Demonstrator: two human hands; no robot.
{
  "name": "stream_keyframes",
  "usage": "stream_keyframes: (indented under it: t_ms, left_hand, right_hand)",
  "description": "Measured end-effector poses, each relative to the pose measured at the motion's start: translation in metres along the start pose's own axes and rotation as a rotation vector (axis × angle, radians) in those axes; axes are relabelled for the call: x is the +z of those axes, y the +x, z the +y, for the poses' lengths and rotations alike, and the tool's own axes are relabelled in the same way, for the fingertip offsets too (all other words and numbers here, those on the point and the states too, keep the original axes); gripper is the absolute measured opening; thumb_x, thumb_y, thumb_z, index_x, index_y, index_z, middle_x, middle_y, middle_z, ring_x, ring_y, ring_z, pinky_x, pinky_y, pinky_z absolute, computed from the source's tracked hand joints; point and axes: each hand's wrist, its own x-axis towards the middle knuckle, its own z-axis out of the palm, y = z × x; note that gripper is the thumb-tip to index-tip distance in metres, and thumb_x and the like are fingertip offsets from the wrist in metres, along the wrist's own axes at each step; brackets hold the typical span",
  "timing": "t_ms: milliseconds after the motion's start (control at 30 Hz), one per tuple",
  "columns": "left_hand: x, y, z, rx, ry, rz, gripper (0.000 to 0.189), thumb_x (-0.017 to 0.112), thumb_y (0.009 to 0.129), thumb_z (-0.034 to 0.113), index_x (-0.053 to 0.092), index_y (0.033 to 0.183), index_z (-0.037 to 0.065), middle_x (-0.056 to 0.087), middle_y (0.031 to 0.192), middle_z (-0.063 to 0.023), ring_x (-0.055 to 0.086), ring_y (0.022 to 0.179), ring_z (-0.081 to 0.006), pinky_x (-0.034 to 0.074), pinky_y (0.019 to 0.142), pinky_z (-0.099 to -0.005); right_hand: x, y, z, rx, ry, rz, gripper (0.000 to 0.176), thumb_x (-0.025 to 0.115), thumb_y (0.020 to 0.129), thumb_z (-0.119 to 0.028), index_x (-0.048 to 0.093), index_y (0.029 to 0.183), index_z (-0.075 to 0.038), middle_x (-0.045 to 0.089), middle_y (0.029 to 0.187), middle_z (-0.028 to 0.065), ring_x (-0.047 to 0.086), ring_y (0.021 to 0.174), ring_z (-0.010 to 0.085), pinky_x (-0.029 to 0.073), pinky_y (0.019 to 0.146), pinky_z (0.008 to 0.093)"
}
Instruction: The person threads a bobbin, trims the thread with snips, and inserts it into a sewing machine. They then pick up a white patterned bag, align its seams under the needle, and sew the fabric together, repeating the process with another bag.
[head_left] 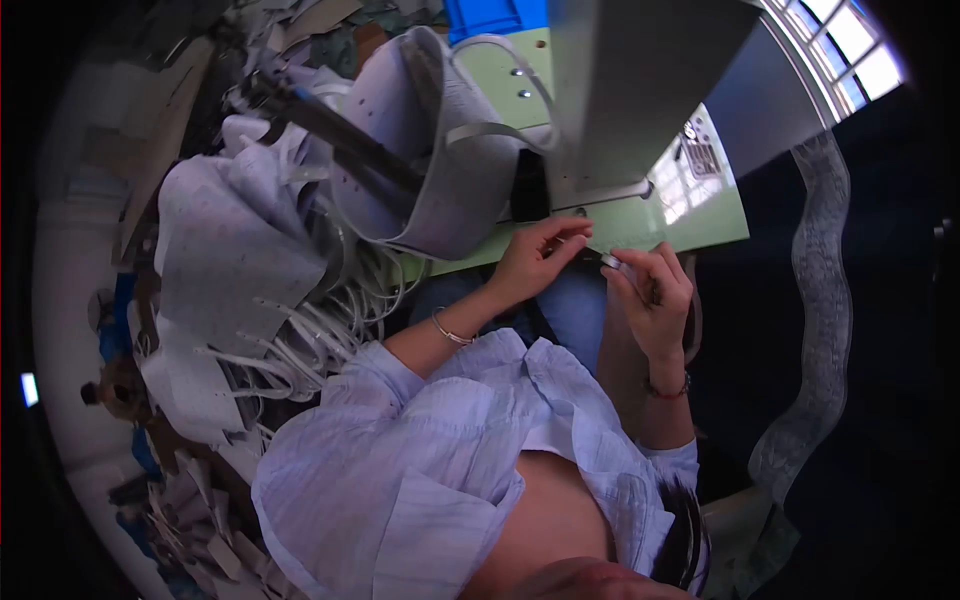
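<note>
In front of the sewing machine [640,90], my right hand [655,295] pinches a small silvery bobbin [611,261] between thumb and forefinger. Its other fingers are curled. My left hand [540,262] is just to the left, thumb and forefinger drawn together in a pinch; whatever is between them is too small to make out. Both hands are over the front edge of the pale green machine table [705,225], above the lap. A large white piece with holes and strap handles [440,180] stands curled on the table's left side, by the machine.
A heap of white panels [235,260] with many looped straps [310,345] lies to the left. Scraps [200,520] cover the floor at lower left. A blue bin [495,15] stands behind the table. A patterned strip [825,270] hangs at the right, below a barred window [850,50].
</note>
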Motion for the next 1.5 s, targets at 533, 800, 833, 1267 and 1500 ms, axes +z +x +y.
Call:
stream_keyframes:
  t_ms: [533,800,833,1267,1500]
  left_hand:
    - [-0.11,-0.163,0.004,-0.184,-0.322,-0.102,0.029,0.078,0.076,0.009,0.058,0.093,-0.004,0.067,0.087,-0.0109,0.065,0.077,-0.0172,0.054,0.065,-0.0289]
    - [-0.112,-0.185,-0.017,-0.118,-0.462,0.016,0.028,0.077,0.076,0.004,0.058,0.094,-0.003,0.068,0.09,-0.0128,0.065,0.081,-0.0166,0.054,0.067,-0.0298]
    - [-0.111,-0.187,-0.018,-0.114,-0.462,0.014,0.028,0.077,0.076,0.004,0.058,0.094,-0.003,0.068,0.09,-0.0128,0.065,0.081,-0.0166,0.054,0.067,-0.0298]
    - [-0.114,-0.186,-0.001,0.091,-0.095,0.586,0.023,0.073,0.079,0.015,0.069,0.098,0.003,0.071,0.091,-0.0053,0.067,0.081,-0.0129,0.053,0.071,-0.0262]
    - [-0.109,-0.174,-0.004,0.107,-0.138,0.458,0.02,0.074,0.08,0.012,0.069,0.096,0.001,0.07,0.088,-0.007,0.066,0.079,-0.0118,0.052,0.071,-0.0242]
  right_hand:
    - [0.175,0.009,0.034,-0.372,0.107,-1.168,0.011,0.069,0.078,-0.003,0.064,0.089,-0.002,0.043,0.069,0.0028,0.039,0.058,0.0123,0.03,0.052,0.0273]
    - [0.2,-0.01,0.008,-0.352,0.07,-1.142,0.01,0.068,0.079,-0.003,0.062,0.087,-0.002,0.045,0.071,0.004,0.041,0.06,0.0135,0.032,0.053,0.0278]
    - [0.201,-0.012,0.007,-0.35,0.065,-1.136,0.01,0.068,0.079,-0.004,0.062,0.087,-0.002,0.046,0.071,0.0041,0.041,0.06,0.0137,0.033,0.054,0.0279]
    - [0.196,-0.019,0.003,-0.286,0.045,-1.029,0.008,0.066,0.081,-0.005,0.06,0.085,-0.001,0.048,0.073,0.006,0.044,0.063,0.0157,0.036,0.056,0.0287]
    - [0.172,-0.001,-0.029,-0.232,0.07,-0.687,0.006,0.06,0.085,-0.003,0.055,0.084,0.0,0.051,0.075,0.0075,0.048,0.067,0.0166,0.04,0.061,0.028]
